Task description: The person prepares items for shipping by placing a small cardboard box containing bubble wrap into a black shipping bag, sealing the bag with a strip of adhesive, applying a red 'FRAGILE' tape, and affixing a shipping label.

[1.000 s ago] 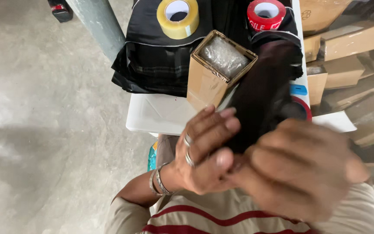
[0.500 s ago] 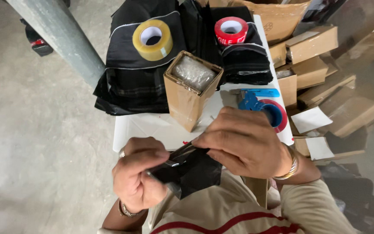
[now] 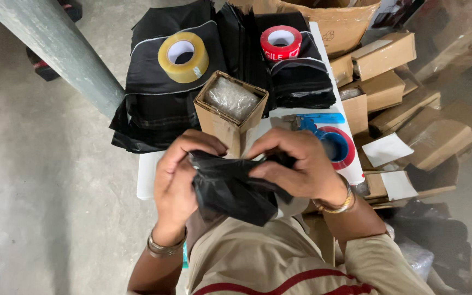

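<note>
Now that the black bag has come down from in front of the box to chest height over the bench, left hand and right hand both pinch its top edge, working the mouth apart.

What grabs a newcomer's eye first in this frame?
Both hands, left hand and right hand, grip a crumpled black plastic bag at centre. Just behind stands an open cardboard box with bubble-wrapped contents. Further back, a yellow tape roll and a red tape roll lie on stacked black bags.
</note>
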